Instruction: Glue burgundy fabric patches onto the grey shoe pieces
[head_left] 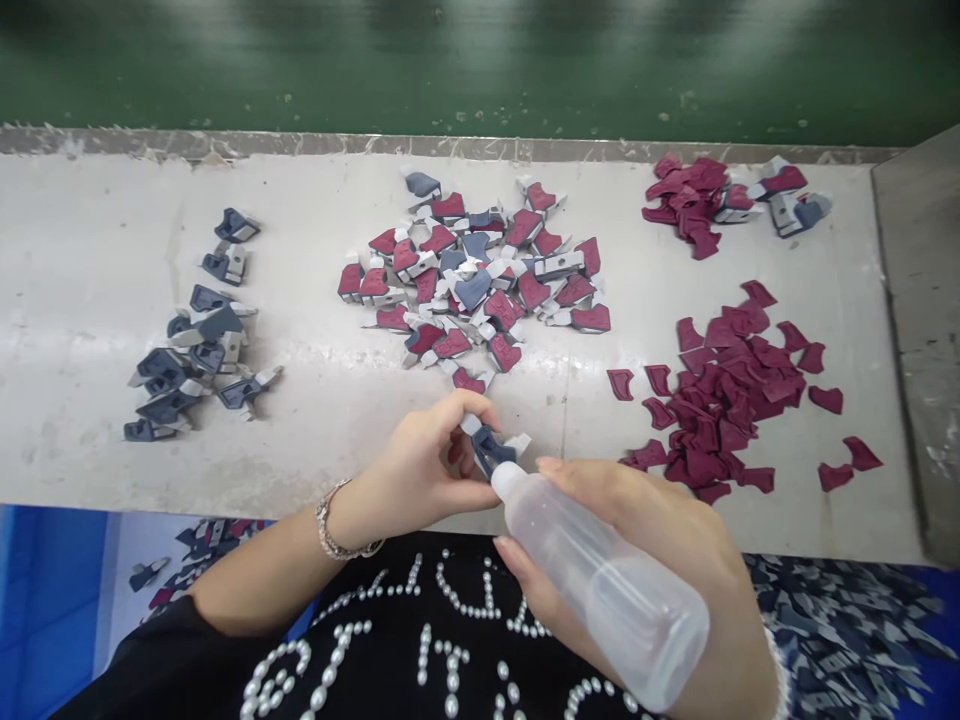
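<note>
Between its thumb and fingers, my left hand (420, 465) holds a small grey-and-navy plastic part (489, 446) over the front of the bench. My right hand (660, 530) is wrapped round a translucent squeeze bottle (607, 580), tilted so its white tip meets or nearly meets the part's navy recess. Whether anything flows from the tip, I cannot make out. Just beyond my hands lies a pile of grey parts with maroon or navy faces (480, 280). Loose maroon pieces (727, 400) are heaped to the right of my right hand.
Navy-and-grey parts (169, 385) lie in a group on the bench's left. At the back right, a smaller maroon heap (686, 195) sits beside a few grey parts. Below the bench edge, more parts fill containers at left (199, 560) and right (847, 630). A side wall (922, 330) bounds the right end.
</note>
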